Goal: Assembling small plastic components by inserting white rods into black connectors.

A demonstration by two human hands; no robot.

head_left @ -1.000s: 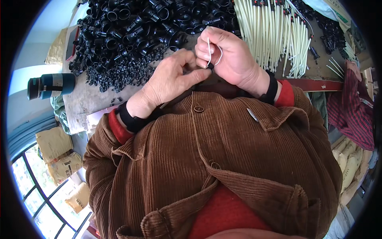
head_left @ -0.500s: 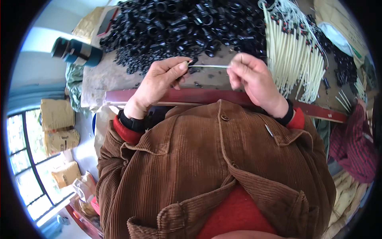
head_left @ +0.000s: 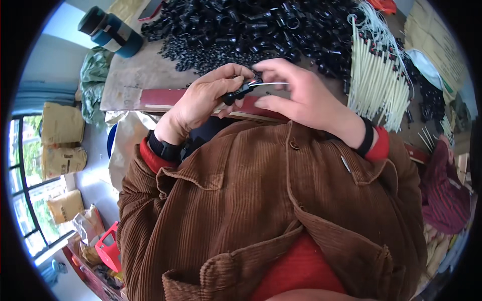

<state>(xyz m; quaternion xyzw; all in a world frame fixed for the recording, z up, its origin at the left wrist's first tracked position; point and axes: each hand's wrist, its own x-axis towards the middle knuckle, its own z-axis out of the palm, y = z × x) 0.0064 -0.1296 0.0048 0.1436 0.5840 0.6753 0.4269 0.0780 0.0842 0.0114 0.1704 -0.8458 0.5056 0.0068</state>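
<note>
My left hand (head_left: 203, 98) pinches a small black plastic part (head_left: 242, 92) between thumb and fingers, just over the table's near edge. A thin white wire (head_left: 271, 84) runs from that part toward my right hand (head_left: 309, 95). The right fingers and thumb are spread apart around the wire's side, with the index fingertip close to the left fingertips; whether it touches them I cannot tell. Beyond both hands lies a big heap of black plastic rings and fittings (head_left: 236, 25). Much smaller black pieces (head_left: 201, 52) are piled at its near left.
At the right lies a bundle of cream-coloured sticks or tubes (head_left: 376, 75) with white wires at its far end. A dark teal bottle (head_left: 113, 32) stands at the far left. Dark red trim (head_left: 160, 98) lines the table's near edge. Cardboard boxes (head_left: 63, 123) are at the left.
The right hand has let go of the stretched wire, opened and come left toward the left hand. More of the black part now shows in my left hand. The view has shifted slightly.
</note>
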